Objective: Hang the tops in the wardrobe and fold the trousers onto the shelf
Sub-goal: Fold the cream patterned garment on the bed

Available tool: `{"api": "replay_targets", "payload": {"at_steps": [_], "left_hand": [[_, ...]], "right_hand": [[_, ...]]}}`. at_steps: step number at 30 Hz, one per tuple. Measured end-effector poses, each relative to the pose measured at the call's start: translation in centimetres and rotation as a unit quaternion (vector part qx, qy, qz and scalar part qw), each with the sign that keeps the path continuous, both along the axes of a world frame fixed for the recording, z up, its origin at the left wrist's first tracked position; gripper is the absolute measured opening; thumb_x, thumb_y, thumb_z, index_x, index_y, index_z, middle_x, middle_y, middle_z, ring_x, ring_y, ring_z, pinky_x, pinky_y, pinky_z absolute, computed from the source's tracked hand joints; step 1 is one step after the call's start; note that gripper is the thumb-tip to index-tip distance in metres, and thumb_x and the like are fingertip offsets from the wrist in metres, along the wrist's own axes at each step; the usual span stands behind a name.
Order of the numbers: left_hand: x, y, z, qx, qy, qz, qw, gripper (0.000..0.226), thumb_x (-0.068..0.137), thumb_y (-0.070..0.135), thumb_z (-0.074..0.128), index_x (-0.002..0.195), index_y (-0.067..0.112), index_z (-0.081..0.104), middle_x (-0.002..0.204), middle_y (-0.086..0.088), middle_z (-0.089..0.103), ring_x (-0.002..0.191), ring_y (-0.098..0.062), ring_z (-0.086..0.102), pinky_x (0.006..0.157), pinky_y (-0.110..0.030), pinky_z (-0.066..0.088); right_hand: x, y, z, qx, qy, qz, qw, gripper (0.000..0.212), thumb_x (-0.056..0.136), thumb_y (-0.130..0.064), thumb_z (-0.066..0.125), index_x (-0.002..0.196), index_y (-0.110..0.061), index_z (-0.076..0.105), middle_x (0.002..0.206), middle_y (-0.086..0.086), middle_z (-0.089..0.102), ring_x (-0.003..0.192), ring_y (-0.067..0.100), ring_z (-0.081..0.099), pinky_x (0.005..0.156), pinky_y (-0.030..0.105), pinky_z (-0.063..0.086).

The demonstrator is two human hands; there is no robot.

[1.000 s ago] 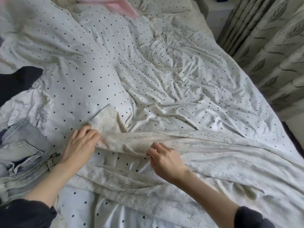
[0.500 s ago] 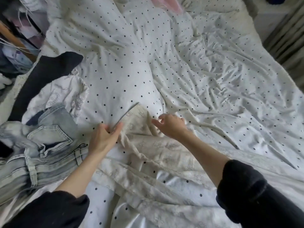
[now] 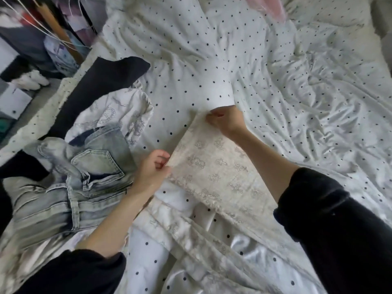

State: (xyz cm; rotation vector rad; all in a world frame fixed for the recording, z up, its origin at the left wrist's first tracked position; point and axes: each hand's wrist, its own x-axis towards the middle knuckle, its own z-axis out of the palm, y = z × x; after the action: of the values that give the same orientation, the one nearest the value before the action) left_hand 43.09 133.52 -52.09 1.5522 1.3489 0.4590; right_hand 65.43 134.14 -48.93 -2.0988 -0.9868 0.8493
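On bed, left hand (image 3: 151,172) and right hand (image 3: 226,119) pinch cream patterned trousers (image 3: 214,166) at two corners; thin grip, slack cloth could slip and bunch mid-fold.

Pink garment (image 3: 273,7), twelve o'clock: cut by top edge. Jeans (image 3: 70,185), nine o'clock: cut by left edge.
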Motion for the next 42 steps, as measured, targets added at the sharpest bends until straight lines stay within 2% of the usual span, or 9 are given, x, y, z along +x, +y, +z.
{"api": "replay_targets", "payload": {"at_steps": [3,8,14,18,22,28,34,39,42], "left_hand": [[0.0,-0.7,-1.1,0.042,0.05,-0.02,0.998,0.028,0.082,-0.006,0.063,0.106,0.006,0.055,0.086,-0.003,0.054,0.073,-0.01,0.05,0.061,-0.005,0.04],[-2.0,-1.7,-1.5,0.165,0.087,-0.066,0.98,0.029,0.084,-0.011,0.055,0.112,-0.002,0.054,0.1,-0.015,0.056,0.088,-0.021,0.054,0.075,-0.019,0.041],[-5.7,-6.3,0.1,0.335,0.197,-0.226,0.893,0.044,0.067,-0.019,0.064,0.105,0.003,0.065,0.106,-0.013,0.062,0.1,-0.036,0.058,0.081,-0.047,0.047],[-6.5,-9.9,0.1,0.371,0.23,-0.332,0.836,0.064,0.049,-0.018,0.071,0.107,0.01,0.069,0.109,-0.011,0.064,0.107,-0.035,0.06,0.082,-0.052,0.049],[-6.9,-13.5,-1.0,0.395,0.215,-0.449,0.772,0.053,0.057,0.008,0.073,0.11,0.012,0.068,0.114,-0.012,0.063,0.107,-0.033,0.059,0.085,-0.049,0.05],[-5.5,-14.1,-1.0,0.397,0.17,-0.372,0.822,0.021,0.069,-0.004,0.066,0.083,0.011,0.07,0.093,-0.006,0.07,0.09,-0.027,0.067,0.078,-0.04,0.044],[-6.5,-12.7,3.6,0.339,0.165,-0.321,0.869,0.003,0.085,0.008,0.066,0.088,0.007,0.066,0.064,-0.009,0.067,0.054,-0.03,0.063,0.048,-0.029,0.042],[-5.5,-10.1,6.8,0.376,0.169,-0.296,0.861,0.012,0.084,0.015,0.07,0.084,0.003,0.07,0.069,-0.013,0.068,0.051,-0.024,0.053,0.051,-0.031,0.039],[-2.5,-9.0,7.2,0.435,0.164,-0.279,0.84,0.01,0.087,0.012,0.065,0.084,0.002,0.067,0.082,-0.015,0.069,0.073,-0.031,0.062,0.069,-0.039,0.041]], "right_hand": [[-0.7,-0.4,-0.9,-0.028,-0.052,0.019,0.998,0.015,0.089,-0.027,0.058,0.095,-0.021,0.071,0.097,0.01,0.07,0.096,0.029,0.061,0.089,0.038,0.046],[-2.6,-4.0,-1.5,-0.009,-0.218,0.054,0.974,0.048,0.093,-0.032,0.054,0.139,-0.023,0.043,0.138,0.005,0.044,0.128,0.025,0.038,0.105,0.044,0.032],[-5.8,-13.7,-1.9,0.013,-0.207,0.069,0.976,0.048,0.095,-0.026,0.054,0.14,-0.014,0.042,0.149,0.008,0.033,0.139,0.023,0.028,0.114,0.036,0.023],[-8.7,-20.8,-1.5,0.03,-0.221,0.074,0.972,0.036,0.092,-0.017,0.059,0.127,-0.01,0.057,0.138,0.01,0.048,0.129,0.027,0.042,0.107,0.041,0.031],[-11.4,-28.5,-0.8,0.072,-0.292,0.091,0.949,0.024,0.077,-0.012,0.076,0.101,-0.011,0.069,0.101,0.008,0.065,0.09,0.026,0.062,0.076,0.042,0.05],[-12.6,-35.0,-0.4,-0.057,-0.344,0.096,0.932,0.032,0.064,-0.024,0.086,0.091,-0.015,0.072,0.086,0.002,0.066,0.077,0.024,0.063,0.068,0.039,0.051],[-12.0,-35.8,1.2,-0.065,-0.299,0.058,0.95,0.018,0.092,-0.024,0.056,0.09,-0.009,0.066,0.087,0.005,0.061,0.086,0.025,0.056,0.083,0.035,0.034],[-10.2,-33.3,2.8,-0.029,-0.289,0.01,0.957,0.025,0.095,-0.033,0.05,0.097,-0.017,0.069,0.096,0.002,0.062,0.096,0.022,0.055,0.082,0.033,0.026],[-8.0,-31.0,2.8,-0.056,-0.303,-0.043,0.95,0.027,0.097,-0.033,0.047,0.102,-0.019,0.069,0.101,0.001,0.062,0.101,0.022,0.051,0.08,0.032,0.022]]}}
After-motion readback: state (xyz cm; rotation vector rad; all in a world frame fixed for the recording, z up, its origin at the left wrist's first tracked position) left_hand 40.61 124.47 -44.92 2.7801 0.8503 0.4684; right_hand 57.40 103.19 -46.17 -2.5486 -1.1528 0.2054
